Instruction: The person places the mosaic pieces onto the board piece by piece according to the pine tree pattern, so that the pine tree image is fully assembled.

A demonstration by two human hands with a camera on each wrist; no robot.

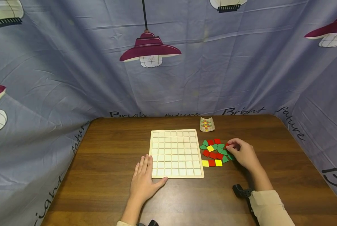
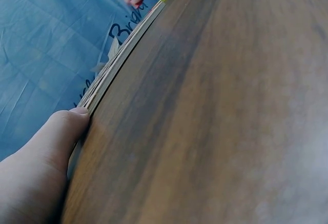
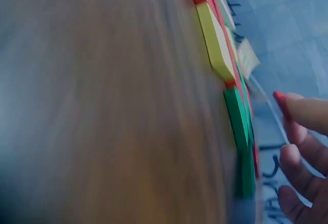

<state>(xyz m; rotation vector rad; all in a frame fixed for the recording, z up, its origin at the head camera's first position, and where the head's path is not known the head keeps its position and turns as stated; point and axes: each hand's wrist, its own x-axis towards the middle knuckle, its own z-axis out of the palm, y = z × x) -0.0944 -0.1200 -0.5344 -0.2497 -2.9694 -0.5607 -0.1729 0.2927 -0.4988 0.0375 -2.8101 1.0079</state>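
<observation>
Glare pales the table [image 1: 191,201], and right-wrist footage blurs.

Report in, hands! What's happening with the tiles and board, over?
Left hand touching left and near edges of wooden board. Right hand pinching red tile. Board bare. Loose tiles lie between right hand and board.

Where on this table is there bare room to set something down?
Bare table lies left of the left hand, between it and the right hand along the near edge of the grid board, and to the right hand's right. It's crowded between board and right hand, where red, yellow and green pieces lie close together.
</observation>
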